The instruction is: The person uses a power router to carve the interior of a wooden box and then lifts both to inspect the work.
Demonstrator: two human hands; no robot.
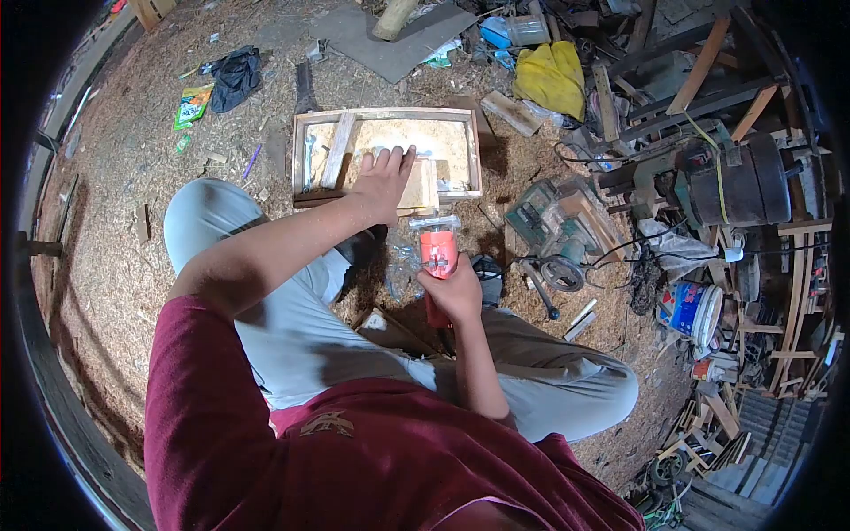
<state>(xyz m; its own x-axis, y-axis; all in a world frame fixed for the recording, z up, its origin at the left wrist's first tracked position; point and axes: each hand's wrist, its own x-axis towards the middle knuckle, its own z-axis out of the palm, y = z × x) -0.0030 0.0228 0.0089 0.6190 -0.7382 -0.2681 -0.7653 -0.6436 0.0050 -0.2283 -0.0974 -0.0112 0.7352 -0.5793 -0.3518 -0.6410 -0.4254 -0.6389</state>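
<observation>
My left hand (382,181) lies over the near side of a shallow wooden frame (390,113), fingers stretched out and apart. It rests on or just over a light wooden piece (425,184) inside the frame; exact contact cannot be told. My right hand (456,290) is wrapped around a red power tool (437,250) with a metal plate at its front. That plate is close to the frame's near edge, below the wooden piece. A wooden strip (338,150) crosses the left part of the frame, beside a metal wrench-like tool (309,159).
A green machine with a handwheel (562,273) stands to the right, near a motor-like drum (739,181) and cables. A paint bucket (707,316), yellow sack (551,80), black plastic bag (236,80) and wood offcuts (512,113) lie around. Shavings cover the floor.
</observation>
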